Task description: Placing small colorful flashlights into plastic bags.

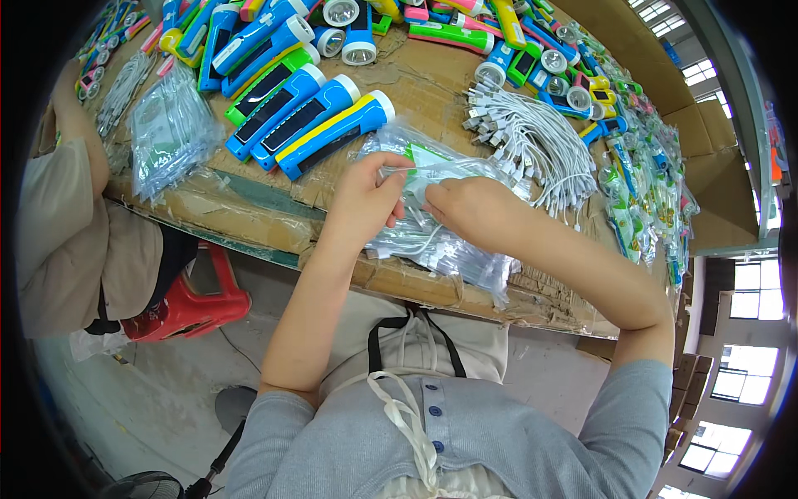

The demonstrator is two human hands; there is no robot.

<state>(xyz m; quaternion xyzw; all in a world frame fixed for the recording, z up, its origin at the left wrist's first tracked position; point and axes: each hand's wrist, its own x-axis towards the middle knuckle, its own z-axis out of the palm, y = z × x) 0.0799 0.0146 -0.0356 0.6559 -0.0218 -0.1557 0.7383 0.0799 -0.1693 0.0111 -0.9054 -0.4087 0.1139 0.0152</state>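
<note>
Over the near edge of the table, both hands work at a clear plastic bag (422, 156) with a green and white printed patch. My left hand (366, 195) pinches its edge between thumb and forefinger. Curled closed just to the right, my right hand (475, 209) touches the bag; what its fingers hold is hidden. Under the hands lies a pile of clear bags (470, 262), with part of a white cable (428, 243) showing. Beyond my left hand, several blue flashlights lie in a row, the nearest a blue and yellow flashlight (332, 137).
A bundle of white USB cables (540, 141) lies right of my hands, beside bagged flashlights (636, 200). More flashlights (357, 37) heap at the back. Left are another stack of clear bags (170, 125), a person's arm (79, 133) and a red stool (199, 303).
</note>
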